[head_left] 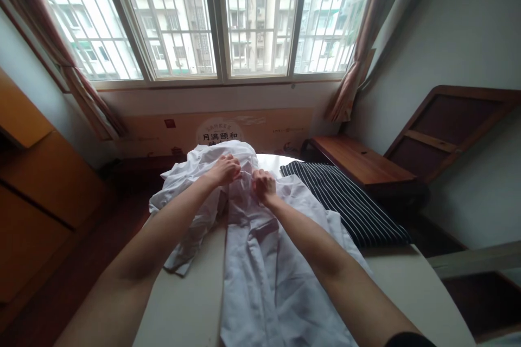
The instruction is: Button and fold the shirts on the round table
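A white long-sleeved garment [256,260], which looks like a shirt or coat, lies spread and creased over the table. Its far part is bunched up, and one sleeve hangs toward the left. My left hand [227,169] is closed on the cloth near the top of the garment. Just to its right, my right hand [264,184] also pinches the fabric, with curled fingers. A narrow stretch of white cloth lies between the two hands. Any small part, such as a button, is too small to make out.
The garment lies on a pale table [187,298] with a rounded edge. A black-and-white striped folded cloth [350,200] rests at the right. Beyond stand a wooden bench [362,160], a leaning framed panel [443,124], a barred window [260,21] and, at left, wooden cabinets [36,190].
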{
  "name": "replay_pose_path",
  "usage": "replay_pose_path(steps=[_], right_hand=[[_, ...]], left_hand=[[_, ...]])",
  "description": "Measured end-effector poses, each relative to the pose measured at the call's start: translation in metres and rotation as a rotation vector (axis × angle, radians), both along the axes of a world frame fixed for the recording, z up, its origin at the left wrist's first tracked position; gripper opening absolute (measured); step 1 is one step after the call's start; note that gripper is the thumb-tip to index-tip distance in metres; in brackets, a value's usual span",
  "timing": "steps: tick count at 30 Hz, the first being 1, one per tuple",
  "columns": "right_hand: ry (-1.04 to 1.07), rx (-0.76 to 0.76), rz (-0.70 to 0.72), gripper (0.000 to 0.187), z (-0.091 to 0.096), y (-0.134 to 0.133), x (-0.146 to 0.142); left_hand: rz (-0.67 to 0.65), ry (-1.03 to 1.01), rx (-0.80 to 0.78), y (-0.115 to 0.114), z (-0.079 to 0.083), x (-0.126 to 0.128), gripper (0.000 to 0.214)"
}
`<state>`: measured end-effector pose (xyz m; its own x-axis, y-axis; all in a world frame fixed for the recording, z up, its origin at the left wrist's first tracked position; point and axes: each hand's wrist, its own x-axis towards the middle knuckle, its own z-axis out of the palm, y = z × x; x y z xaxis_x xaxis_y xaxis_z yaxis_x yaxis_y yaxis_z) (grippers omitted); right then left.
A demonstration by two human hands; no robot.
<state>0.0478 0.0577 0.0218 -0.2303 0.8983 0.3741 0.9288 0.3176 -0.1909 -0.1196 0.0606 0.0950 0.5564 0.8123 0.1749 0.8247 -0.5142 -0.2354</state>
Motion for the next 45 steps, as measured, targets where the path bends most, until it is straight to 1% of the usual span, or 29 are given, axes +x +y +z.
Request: replay_pose_path(steps=[2, 5, 7, 9, 11, 13, 15, 17, 18, 20, 21, 22, 23, 26, 28, 30, 32, 34, 35, 36, 38, 40, 42, 43, 45], right_hand=[[0.033, -0.015, -0.033, 0.025, 0.007, 0.005, 0.004], [0.117, 0.029, -0.061, 0.028, 0.020, 0.010, 0.009], [0.138, 0.061, -0.041, 0.029, 0.024, 0.009, 0.011], [0.100, 0.070, 0.039, 0.027, 0.023, 0.005, 0.011], [0.021, 0.045, 0.176, 0.027, 0.018, -0.002, 0.011], [-0.054, -0.005, 0.302, 0.029, 0.011, -0.010, 0.011], [-0.061, -0.038, 0.358, 0.032, 0.005, -0.019, 0.012], [0.006, -0.012, 0.345, 0.036, 0.000, -0.031, 0.012], [0.037, 0.008, 0.349, 0.043, -0.002, -0.037, 0.013], [0.044, 0.009, 0.395, 0.065, -0.008, -0.051, 0.013], [0.023, -0.020, 0.425, 0.073, -0.011, -0.057, 0.013], [-0.003, -0.061, 0.453, 0.078, -0.015, -0.064, 0.013], [-0.021, -0.107, 0.469, 0.081, -0.020, -0.070, 0.013], [-0.031, -0.215, 0.476, 0.086, -0.032, -0.087, 0.013], [-0.028, -0.260, 0.485, 0.087, -0.036, -0.097, 0.015], [0.004, -0.282, 0.507, 0.080, -0.033, -0.105, 0.020], [0.090, -0.260, 0.509, 0.066, -0.023, -0.111, 0.035], [0.206, -0.176, 0.449, 0.055, -0.011, -0.118, 0.065], [0.265, -0.115, 0.382, 0.054, -0.006, -0.121, 0.085], [0.322, -0.056, 0.295, 0.054, -0.003, -0.125, 0.107], [0.447, 0.021, 0.057, 0.058, -0.002, -0.135, 0.155], [0.593, -0.045, -0.196, 0.067, -0.008, -0.151, 0.197], [0.751, -0.216, -0.347, 0.073, -0.016, -0.174, 0.223], [0.817, -0.307, -0.382, 0.074, -0.020, -0.188, 0.230], [0.902, -0.441, -0.368, 0.073, -0.023, -0.218, 0.234]], left_hand=[[0.049, 0.006, 0.014, 0.003, -0.003, 0.004, 0.030], [0.106, -0.012, 0.064, 0.009, -0.012, 0.012, 0.027], [0.140, -0.066, 0.086, 0.014, -0.019, 0.017, 0.023], [0.201, -0.158, 0.105, 0.018, -0.026, 0.020, 0.023], [0.268, -0.232, 0.131, 0.019, -0.032, 0.022, 0.028], [0.297, -0.253, 0.154, 0.017, -0.034, 0.023, 0.030], [0.287, -0.256, 0.181, 0.009, -0.033, 0.022, 0.030], [0.237, -0.269, 0.222, -0.001, -0.032, 0.020, 0.034], [0.173, -0.261, 0.223, -0.006, -0.031, 0.018, 0.038], [-0.023, -0.187, 0.160, -0.015, -0.033, 0.014, 0.043], [-0.117, -0.130, 0.103, -0.018, -0.036, 0.013, 0.044], [-0.171, -0.079, 0.053, -0.019, -0.039, 0.011, 0.044], [-0.172, -0.044, 0.023, -0.019, -0.043, 0.010, 0.044], [-0.019, -0.027, 0.041, -0.016, -0.053, 0.010, 0.051], [0.048, -0.030, 0.058, -0.014, -0.058, 0.013, 0.059], [0.080, -0.032, 0.060, -0.014, -0.059, 0.016, 0.064], [0.104, -0.040, 0.067, -0.016, -0.058, 0.020, 0.066], [0.118, -0.059, 0.092, -0.022, -0.056, 0.024, 0.065], [0.114, -0.077, 0.110, -0.026, -0.054, 0.026, 0.062], [0.099, -0.103, 0.125, -0.031, -0.053, 0.030, 0.059], [0.032, -0.171, 0.115, -0.042, -0.050, 0.044, 0.052], [-0.038, -0.276, 0.022, -0.053, -0.049, 0.067, 0.046], [-0.054, -0.453, -0.154, -0.061, -0.047, 0.097, 0.040], [-0.046, -0.546, -0.242, -0.063, -0.047, 0.115, 0.038], [-0.030, -0.686, -0.368, -0.064, -0.047, 0.150, 0.035]])
